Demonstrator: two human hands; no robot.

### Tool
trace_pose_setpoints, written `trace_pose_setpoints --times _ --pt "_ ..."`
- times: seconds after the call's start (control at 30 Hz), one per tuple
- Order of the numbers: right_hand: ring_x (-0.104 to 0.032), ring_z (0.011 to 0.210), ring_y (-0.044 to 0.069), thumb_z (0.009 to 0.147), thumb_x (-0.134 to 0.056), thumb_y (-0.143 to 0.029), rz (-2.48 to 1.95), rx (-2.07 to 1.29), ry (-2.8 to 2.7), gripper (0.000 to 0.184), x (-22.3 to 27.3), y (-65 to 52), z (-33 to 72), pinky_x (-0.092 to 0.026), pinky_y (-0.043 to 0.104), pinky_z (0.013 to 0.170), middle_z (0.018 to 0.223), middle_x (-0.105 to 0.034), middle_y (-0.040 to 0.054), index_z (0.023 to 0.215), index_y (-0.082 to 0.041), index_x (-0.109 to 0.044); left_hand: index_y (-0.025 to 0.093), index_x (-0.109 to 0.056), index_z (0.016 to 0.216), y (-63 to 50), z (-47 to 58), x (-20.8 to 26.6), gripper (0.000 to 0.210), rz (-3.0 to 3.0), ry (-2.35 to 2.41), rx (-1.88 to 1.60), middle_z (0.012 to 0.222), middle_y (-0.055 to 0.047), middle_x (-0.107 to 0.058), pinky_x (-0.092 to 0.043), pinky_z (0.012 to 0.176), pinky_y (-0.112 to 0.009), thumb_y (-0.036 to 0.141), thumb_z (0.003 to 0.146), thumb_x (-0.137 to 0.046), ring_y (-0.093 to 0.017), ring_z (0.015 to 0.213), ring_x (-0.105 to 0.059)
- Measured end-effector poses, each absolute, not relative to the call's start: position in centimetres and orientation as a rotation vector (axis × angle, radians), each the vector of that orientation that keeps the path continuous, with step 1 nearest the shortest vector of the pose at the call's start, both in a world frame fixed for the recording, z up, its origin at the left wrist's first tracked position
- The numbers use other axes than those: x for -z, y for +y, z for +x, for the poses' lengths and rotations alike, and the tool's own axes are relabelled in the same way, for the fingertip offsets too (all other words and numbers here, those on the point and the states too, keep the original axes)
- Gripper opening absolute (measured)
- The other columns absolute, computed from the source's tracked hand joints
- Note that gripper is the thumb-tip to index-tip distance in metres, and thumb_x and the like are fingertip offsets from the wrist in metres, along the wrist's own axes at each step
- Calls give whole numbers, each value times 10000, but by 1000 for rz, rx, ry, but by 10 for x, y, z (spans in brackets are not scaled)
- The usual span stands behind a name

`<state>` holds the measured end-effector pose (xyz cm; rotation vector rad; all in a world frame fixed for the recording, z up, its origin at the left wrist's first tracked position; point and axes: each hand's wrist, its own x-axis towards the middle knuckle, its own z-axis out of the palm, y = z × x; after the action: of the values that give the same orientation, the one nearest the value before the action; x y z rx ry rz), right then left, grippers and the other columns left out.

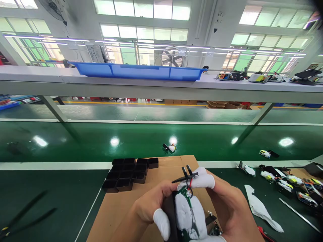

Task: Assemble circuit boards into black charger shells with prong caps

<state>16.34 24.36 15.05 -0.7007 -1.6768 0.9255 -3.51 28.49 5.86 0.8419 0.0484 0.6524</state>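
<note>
My left hand (147, 205), with a white finger cot, is closed around a black plastic housing (169, 215). My right hand (230, 201), also wearing white finger cots, is closed on a green circuit board (186, 195) beside the housing. White cot-covered fingers hide much of the board. At its far end, red and black wires lead to a black plug plate with two prongs (186, 171), touched by my right fingers. Another partly hidden circuit assembly (215, 228) lies by my right palm. Brown cardboard (121, 211) lies beneath my hands.
Several empty black housings (124, 174) stand grouped on the cardboard. Many circuit assemblies (290, 181) are piled at right, near a white cloth-like strip (262, 208) and a thin metal strip (300, 215). One assembly (172, 147) sits farther off. A blue tray (141, 71) rests on the shelf.
</note>
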Motion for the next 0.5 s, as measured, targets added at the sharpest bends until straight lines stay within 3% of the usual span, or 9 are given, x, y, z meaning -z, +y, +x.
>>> trace_pose_setpoints --times 0.17,0.27,0.37,0.5 --pt "-744 1151 265 1072 -725 -424 -705 -936 -1678 366 -149 244 163 -655 475 974 1364 -721 104 1361 -201 -691 120 -824 1194 286 -32 -50 913 854 22 -660 908 -105 -822 -597 697 -270 566 448 -1101 -228 762 -777" --pt "-773 1103 329 869 -918 -518 -712 -952 -1666 532 -149 242 163 -679 466 916 1229 -789 103 1305 -262 -752 128 -825 1196 289 -29 -40 933 874 -13 -669 906 -105 -823 -590 677 -264 551 416 -1111 -229 747 -776" --pt "-796 1050 403 599 -1078 -449 -726 -968 -1646 716 -149 241 163 -699 432 814 1097 -825 87 1248 -339 -797 139 -832 1184 290 -27 -34 940 872 -5 -686 897 -99 -825 -578 658 -244 520 376 -1125 -216 732 -766" --pt "-811 1013 406 553 -1088 -390 -741 -976 -1628 736 -148 241 163 -704 418 771 1057 -830 91 1235 -351 -811 135 -838 1169 287 -30 -44 895 851 28 -691 873 -86 -824 -566 674 -237 482 399 -1131 -204 730 -763"
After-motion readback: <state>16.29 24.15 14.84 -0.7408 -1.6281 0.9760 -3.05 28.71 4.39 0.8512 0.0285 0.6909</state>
